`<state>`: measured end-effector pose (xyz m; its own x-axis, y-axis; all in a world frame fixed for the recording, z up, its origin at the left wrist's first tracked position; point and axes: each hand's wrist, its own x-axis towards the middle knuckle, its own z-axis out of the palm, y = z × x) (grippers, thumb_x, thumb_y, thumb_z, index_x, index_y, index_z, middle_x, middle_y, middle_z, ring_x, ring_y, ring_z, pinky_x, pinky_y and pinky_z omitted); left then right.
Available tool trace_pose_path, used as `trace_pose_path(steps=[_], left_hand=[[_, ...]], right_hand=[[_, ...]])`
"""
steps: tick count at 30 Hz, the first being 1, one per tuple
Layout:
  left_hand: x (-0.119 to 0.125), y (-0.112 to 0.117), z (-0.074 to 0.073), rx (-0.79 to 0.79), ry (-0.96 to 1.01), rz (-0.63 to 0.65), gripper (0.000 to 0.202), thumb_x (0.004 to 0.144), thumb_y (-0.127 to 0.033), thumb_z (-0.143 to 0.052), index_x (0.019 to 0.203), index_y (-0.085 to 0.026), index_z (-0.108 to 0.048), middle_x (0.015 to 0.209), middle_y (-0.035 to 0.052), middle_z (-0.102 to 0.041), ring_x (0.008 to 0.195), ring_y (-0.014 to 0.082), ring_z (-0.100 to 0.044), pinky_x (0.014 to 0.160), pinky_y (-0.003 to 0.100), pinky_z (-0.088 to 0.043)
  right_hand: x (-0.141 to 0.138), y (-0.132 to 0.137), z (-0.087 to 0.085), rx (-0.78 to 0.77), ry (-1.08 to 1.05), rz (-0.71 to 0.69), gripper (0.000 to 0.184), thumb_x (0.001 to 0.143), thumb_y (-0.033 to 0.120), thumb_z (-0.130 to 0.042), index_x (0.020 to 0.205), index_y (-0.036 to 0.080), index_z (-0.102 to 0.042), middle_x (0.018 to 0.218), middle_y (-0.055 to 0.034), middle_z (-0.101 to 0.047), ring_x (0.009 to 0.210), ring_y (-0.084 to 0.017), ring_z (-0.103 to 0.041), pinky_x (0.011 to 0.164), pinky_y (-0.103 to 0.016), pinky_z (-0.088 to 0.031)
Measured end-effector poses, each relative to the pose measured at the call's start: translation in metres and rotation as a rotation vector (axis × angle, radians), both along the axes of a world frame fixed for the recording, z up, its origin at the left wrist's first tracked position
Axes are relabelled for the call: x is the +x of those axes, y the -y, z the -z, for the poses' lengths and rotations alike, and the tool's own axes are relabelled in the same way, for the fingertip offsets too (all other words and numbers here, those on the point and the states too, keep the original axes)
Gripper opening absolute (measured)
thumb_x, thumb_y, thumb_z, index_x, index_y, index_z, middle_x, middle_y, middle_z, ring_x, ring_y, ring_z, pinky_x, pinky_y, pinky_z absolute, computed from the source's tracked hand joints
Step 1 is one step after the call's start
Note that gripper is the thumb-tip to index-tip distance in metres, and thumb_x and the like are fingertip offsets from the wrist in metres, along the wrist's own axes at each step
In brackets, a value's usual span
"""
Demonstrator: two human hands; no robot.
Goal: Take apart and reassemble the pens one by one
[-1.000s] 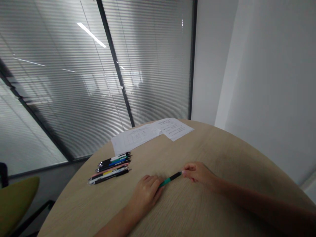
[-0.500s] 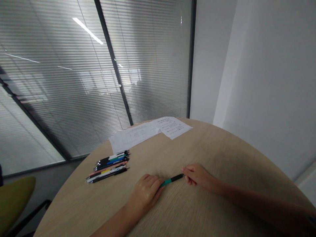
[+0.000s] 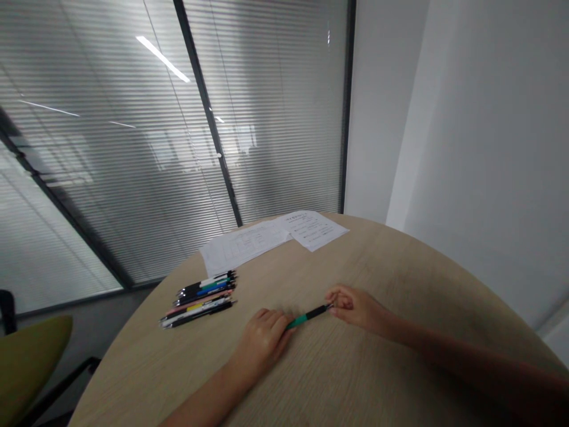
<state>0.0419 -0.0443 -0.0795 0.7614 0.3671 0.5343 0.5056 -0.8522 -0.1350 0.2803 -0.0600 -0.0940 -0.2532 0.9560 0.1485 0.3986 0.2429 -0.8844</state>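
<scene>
A green and black pen (image 3: 306, 317) lies slantwise just above the table, between my two hands. My left hand (image 3: 263, 339) is closed round its green end, which the fingers partly hide. At the dark end, my right hand (image 3: 351, 305) has its thumb and fingers curled in a pinch about the silvery tip. Whether a small part sits between those fingertips is too fine to make out. Left of my hands, several pens (image 3: 200, 299) lie side by side in a row, black, white, blue, green, yellow and pinkish.
Printed paper sheets (image 3: 244, 244) lie overlapping near the far edge of the round wooden table (image 3: 377, 379). A green chair (image 3: 35, 350) stands at the left. Behind are a glass partition with blinds (image 3: 284, 118) and a white wall (image 3: 489, 148).
The fingers of my right hand have shifted slightly up at the pen's tip, and more of the silvery tip shows. My left hand keeps its hold. The view has shifted slightly.
</scene>
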Motion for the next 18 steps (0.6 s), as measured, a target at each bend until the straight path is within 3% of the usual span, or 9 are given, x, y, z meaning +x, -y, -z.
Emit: trace_pose_path(steps=[6, 12, 15, 18], left_hand=[[-0.0003, 0.0007, -0.0028, 0.032, 0.005, 0.015, 0.023, 0.086, -0.023, -0.032, 0.082, -0.015, -0.053, 0.064, 0.0036, -0.061, 0.058, 0.0145, -0.055, 0.054, 0.026, -0.042], [0.0008, 0.0012, -0.0025, 0.056, 0.003, 0.045, 0.023, 0.086, -0.022, -0.032, 0.084, -0.015, -0.054, 0.064, 0.0030, -0.060, 0.057, 0.0138, -0.055, 0.054, 0.026, -0.042], [0.0016, 0.0024, -0.0031, 0.048, 0.007, 0.053, 0.023, 0.086, -0.022, -0.032, 0.085, -0.015, -0.054, 0.064, 0.0031, -0.060, 0.057, 0.0136, -0.055, 0.055, 0.026, -0.042], [0.0025, 0.0046, -0.0053, 0.033, 0.001, 0.040, 0.024, 0.087, -0.022, -0.031, 0.084, -0.015, -0.054, 0.064, 0.0030, -0.060, 0.057, 0.0140, -0.055, 0.054, 0.026, -0.042]], right_hand=[[-0.0002, 0.0035, -0.0028, -0.026, 0.099, 0.019, 0.009, 0.074, 0.026, -0.051, 0.076, 0.017, -0.053, 0.054, 0.0050, -0.046, 0.045, -0.006, -0.041, 0.042, -0.015, -0.031], [-0.0035, 0.0071, -0.0048, 0.003, 0.263, 0.019, 0.029, 0.082, 0.028, -0.038, 0.058, 0.015, -0.049, 0.049, 0.0034, -0.045, 0.043, -0.006, -0.041, 0.043, -0.017, -0.030], [-0.0040, 0.0080, -0.0060, -0.027, 0.264, 0.022, 0.035, 0.084, 0.029, -0.033, 0.057, 0.015, -0.050, 0.049, 0.0024, -0.046, 0.042, -0.006, -0.041, 0.043, -0.017, -0.031], [-0.0029, 0.0084, -0.0079, 0.041, 0.276, 0.026, 0.031, 0.083, 0.029, -0.034, 0.063, 0.015, -0.053, 0.054, 0.0016, -0.049, 0.046, -0.007, -0.042, 0.046, -0.018, -0.033]])
